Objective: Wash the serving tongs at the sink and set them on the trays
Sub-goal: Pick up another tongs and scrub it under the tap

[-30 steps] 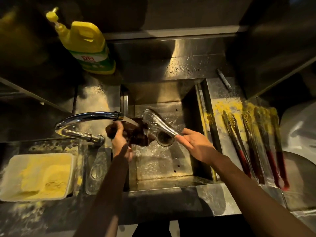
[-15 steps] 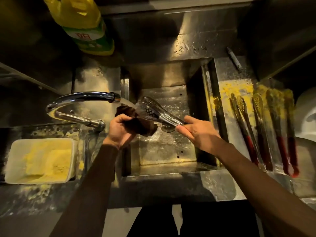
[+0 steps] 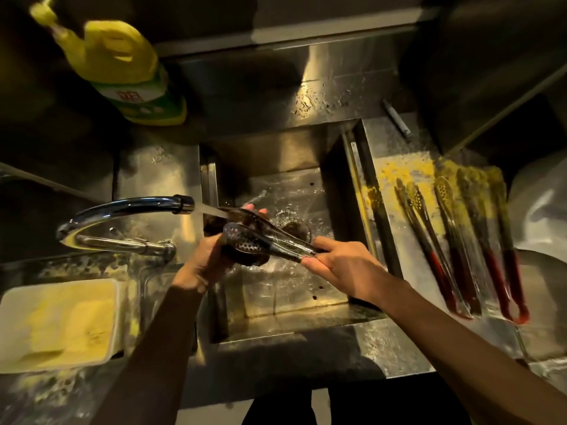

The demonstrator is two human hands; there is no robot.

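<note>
Steel tongs [image 3: 276,244] lie mid-frame under the tap [image 3: 129,207] stream above the sink [image 3: 306,314]; right hand [image 3: 340,268] pinches their handles, left hand [image 3: 199,266] grips a dark cloth [image 3: 253,261] against the heads.

I see the sink [image 3: 276,154] in the middle. The tap [image 3: 122,207] sits on its left and reaches over it. A bottle [image 3: 129,75] stands behind the tap. A tub [image 3: 117,320] lies on the counter [image 3: 383,345] in front of the tap. Over the sink, the right hand [image 3: 340,268] holds the tongs [image 3: 270,243] and the left hand [image 3: 199,265] holds a cloth [image 3: 251,260] under them, by the tap's mouth. More tongs [image 3: 454,250] lie side by side right of the sink, a small stick [image 3: 395,118] behind them
</note>
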